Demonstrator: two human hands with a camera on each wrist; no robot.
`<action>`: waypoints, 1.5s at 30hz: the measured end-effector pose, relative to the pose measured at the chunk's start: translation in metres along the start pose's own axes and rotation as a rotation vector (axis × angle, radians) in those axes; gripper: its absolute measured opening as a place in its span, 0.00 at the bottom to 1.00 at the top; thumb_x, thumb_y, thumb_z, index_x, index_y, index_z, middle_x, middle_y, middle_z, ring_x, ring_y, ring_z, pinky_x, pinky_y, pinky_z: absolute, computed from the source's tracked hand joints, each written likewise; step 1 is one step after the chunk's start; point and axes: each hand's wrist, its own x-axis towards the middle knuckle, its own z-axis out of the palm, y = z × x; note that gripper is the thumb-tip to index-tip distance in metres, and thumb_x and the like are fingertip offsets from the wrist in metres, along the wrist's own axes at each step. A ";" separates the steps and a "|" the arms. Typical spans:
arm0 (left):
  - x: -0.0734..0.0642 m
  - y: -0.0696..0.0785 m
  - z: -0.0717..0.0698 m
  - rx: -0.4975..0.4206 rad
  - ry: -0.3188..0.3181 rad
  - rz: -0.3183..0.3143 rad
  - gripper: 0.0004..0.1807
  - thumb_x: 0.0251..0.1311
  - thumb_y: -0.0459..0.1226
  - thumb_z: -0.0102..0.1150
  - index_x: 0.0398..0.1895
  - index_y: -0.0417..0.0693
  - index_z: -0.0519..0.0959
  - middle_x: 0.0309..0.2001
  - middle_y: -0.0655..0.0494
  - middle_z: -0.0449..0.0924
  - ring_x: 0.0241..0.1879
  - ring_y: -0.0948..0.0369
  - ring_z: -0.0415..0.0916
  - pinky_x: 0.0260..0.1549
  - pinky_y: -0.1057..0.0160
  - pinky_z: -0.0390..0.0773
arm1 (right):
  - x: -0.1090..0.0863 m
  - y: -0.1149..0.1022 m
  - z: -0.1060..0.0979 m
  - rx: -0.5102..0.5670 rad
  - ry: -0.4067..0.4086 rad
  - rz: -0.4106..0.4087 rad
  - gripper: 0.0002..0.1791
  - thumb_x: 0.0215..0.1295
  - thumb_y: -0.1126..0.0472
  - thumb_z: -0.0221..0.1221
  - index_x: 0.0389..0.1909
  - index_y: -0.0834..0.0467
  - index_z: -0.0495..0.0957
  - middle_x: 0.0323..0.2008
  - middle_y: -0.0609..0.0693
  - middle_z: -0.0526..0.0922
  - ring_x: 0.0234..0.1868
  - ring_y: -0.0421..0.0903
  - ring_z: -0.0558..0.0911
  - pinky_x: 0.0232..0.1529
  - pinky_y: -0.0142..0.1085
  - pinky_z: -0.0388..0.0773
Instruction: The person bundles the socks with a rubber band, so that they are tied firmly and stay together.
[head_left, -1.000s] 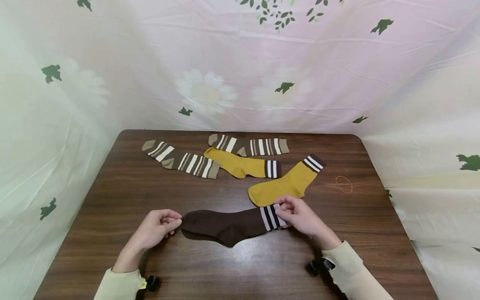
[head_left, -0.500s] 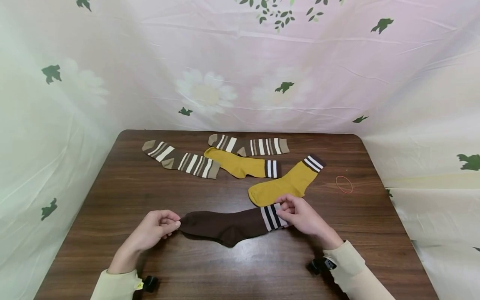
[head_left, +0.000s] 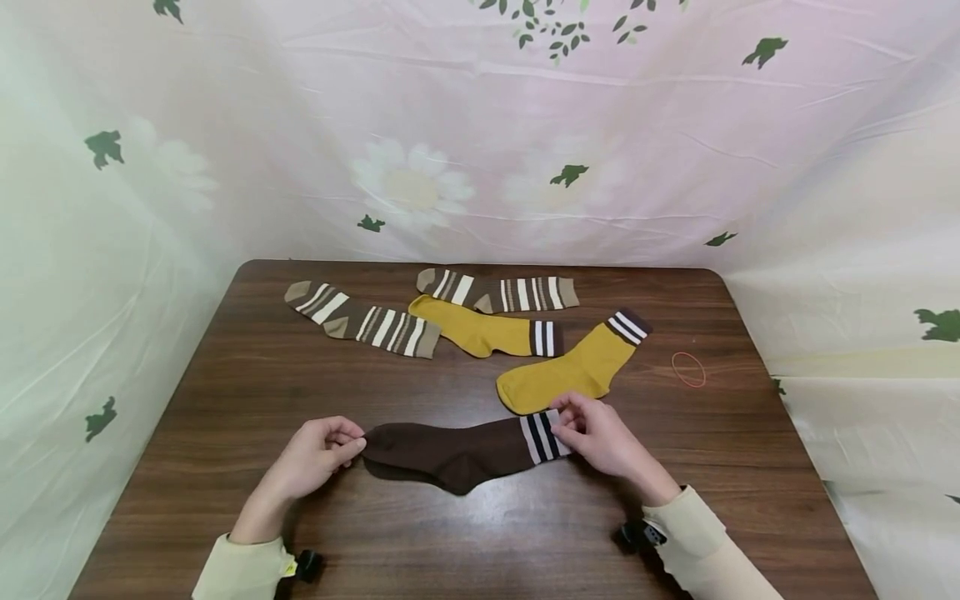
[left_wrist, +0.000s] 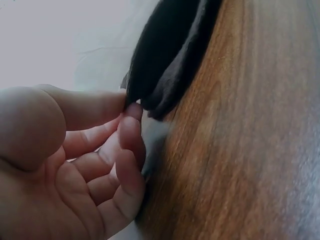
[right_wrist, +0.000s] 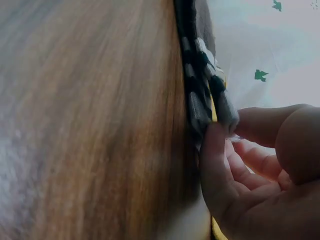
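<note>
Two dark brown socks (head_left: pixel 457 454) lie one on the other near the front of the table, toes to the left. Their grey cuffs with black stripes (head_left: pixel 543 437) point right. My left hand (head_left: pixel 318 454) pinches the toe of the upper sock between thumb and fingertips; the left wrist view has this dark toe (left_wrist: pixel 162 55) slightly raised off the wood. At the cuff end, my right hand (head_left: pixel 600 433) holds the upper cuff's edge. In the right wrist view a finger reaches between the two striped cuffs (right_wrist: pixel 217 85), with the thumb on the upper one.
Behind lie two mustard socks, one angled (head_left: pixel 562 379) close to my right hand and one farther back (head_left: pixel 480 327). Two brown-and-white striped socks (head_left: pixel 360 321) (head_left: pixel 525 293) lie at the back. A red rubber band (head_left: pixel 688 369) is at right. Printed cloth (head_left: pixel 480 200) surrounds the table.
My left hand drew slightly left with the toe, then came back right. My right hand has barely shifted at the cuff; the other socks stay put.
</note>
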 end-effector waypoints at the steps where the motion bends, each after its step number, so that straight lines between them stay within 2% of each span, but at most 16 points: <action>1: 0.000 0.001 0.001 0.019 0.008 -0.005 0.04 0.69 0.32 0.67 0.41 0.40 0.83 0.31 0.54 0.83 0.25 0.59 0.80 0.27 0.64 0.79 | 0.000 0.000 0.001 -0.033 0.020 -0.007 0.12 0.69 0.68 0.67 0.50 0.62 0.79 0.32 0.44 0.82 0.30 0.35 0.80 0.33 0.32 0.80; 6: -0.001 0.008 0.004 0.101 0.045 -0.031 0.05 0.65 0.36 0.71 0.39 0.45 0.83 0.32 0.57 0.84 0.25 0.60 0.81 0.28 0.65 0.78 | 0.000 0.000 0.005 -0.118 0.070 -0.053 0.13 0.66 0.70 0.69 0.48 0.61 0.79 0.32 0.43 0.82 0.32 0.35 0.82 0.37 0.33 0.82; 13: 0.001 0.010 0.006 0.215 0.097 0.012 0.07 0.60 0.35 0.75 0.37 0.48 0.84 0.33 0.59 0.84 0.29 0.66 0.80 0.33 0.66 0.79 | 0.002 0.000 0.008 -0.205 0.085 -0.081 0.13 0.63 0.70 0.70 0.47 0.60 0.81 0.34 0.45 0.83 0.33 0.36 0.82 0.38 0.35 0.83; 21: 0.004 0.006 0.006 0.224 0.096 0.034 0.06 0.60 0.33 0.74 0.36 0.47 0.84 0.31 0.60 0.84 0.28 0.66 0.79 0.32 0.66 0.78 | 0.003 -0.003 0.009 -0.236 0.090 -0.072 0.13 0.62 0.70 0.71 0.46 0.59 0.81 0.34 0.46 0.83 0.33 0.37 0.82 0.37 0.35 0.83; 28: 0.006 0.005 0.002 0.243 0.114 0.021 0.06 0.61 0.33 0.74 0.36 0.48 0.84 0.32 0.60 0.84 0.28 0.66 0.79 0.32 0.66 0.77 | 0.004 -0.006 0.012 -0.241 0.095 -0.082 0.13 0.62 0.68 0.72 0.45 0.58 0.81 0.33 0.44 0.83 0.33 0.37 0.82 0.37 0.36 0.83; 34: 0.007 0.005 0.000 0.255 0.087 0.036 0.05 0.62 0.33 0.73 0.37 0.48 0.84 0.32 0.59 0.83 0.29 0.65 0.78 0.33 0.65 0.77 | 0.004 -0.008 0.010 -0.253 0.094 -0.091 0.13 0.61 0.67 0.73 0.45 0.58 0.81 0.32 0.43 0.82 0.31 0.35 0.81 0.36 0.35 0.82; 41: 0.010 0.009 -0.003 0.257 0.059 0.040 0.04 0.66 0.35 0.70 0.40 0.48 0.84 0.33 0.60 0.83 0.30 0.65 0.77 0.34 0.65 0.77 | 0.005 -0.009 0.004 -0.233 0.081 -0.081 0.10 0.65 0.65 0.71 0.45 0.58 0.82 0.32 0.41 0.83 0.31 0.34 0.82 0.37 0.35 0.83; 45: 0.013 0.015 -0.002 0.283 0.102 0.067 0.03 0.67 0.37 0.70 0.40 0.49 0.85 0.34 0.60 0.84 0.33 0.64 0.79 0.37 0.61 0.78 | 0.006 -0.009 -0.002 -0.219 0.086 -0.073 0.09 0.67 0.63 0.71 0.44 0.58 0.83 0.32 0.41 0.83 0.30 0.34 0.81 0.35 0.34 0.82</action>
